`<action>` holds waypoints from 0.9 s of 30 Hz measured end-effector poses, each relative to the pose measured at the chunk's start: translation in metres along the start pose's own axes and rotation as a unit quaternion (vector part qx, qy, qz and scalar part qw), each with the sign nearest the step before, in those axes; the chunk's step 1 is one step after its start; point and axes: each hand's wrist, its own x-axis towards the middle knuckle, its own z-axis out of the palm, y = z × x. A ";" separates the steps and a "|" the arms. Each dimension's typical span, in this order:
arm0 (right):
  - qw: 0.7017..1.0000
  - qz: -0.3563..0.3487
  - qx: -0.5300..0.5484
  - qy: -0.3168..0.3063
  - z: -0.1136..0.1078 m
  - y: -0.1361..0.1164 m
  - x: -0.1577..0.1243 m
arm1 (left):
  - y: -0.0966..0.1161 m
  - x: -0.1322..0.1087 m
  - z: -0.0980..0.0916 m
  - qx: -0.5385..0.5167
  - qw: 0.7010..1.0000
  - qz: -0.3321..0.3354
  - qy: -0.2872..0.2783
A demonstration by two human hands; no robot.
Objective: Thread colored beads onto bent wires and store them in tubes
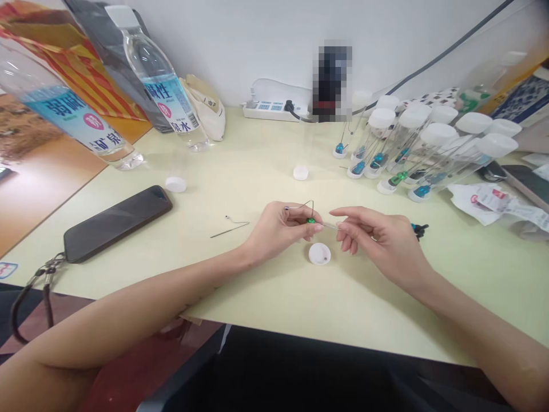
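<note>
My left hand pinches a small green piece with a bent metal wire rising from it. The wire's other end carries a small dark bead near my knuckles. My right hand is closed on a thin, clear or shiny rod that runs toward the left fingertips; its exact kind is too fine to tell. Just below the hands lies a round white cap with a tiny dark bit in it. Left of my left hand, another bent wire rests on the table.
Several white-capped clear tubes with blue and green pieces stand at the back right. A phone lies left, before two water bottles. A power strip sits by the wall. Dark small pieces lie behind my right hand.
</note>
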 end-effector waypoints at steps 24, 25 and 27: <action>0.984 -0.124 -0.127 0.027 0.002 0.000 -0.003 | 0.001 -0.001 0.002 0.008 1.000 0.011 0.026; 0.991 -0.094 -0.089 0.018 0.002 -0.002 -0.003 | 0.001 -0.001 0.003 0.008 1.000 0.015 0.027; 0.998 -0.045 -0.041 0.004 0.003 -0.004 -0.002 | 0.002 -0.001 0.003 0.007 1.000 0.015 0.026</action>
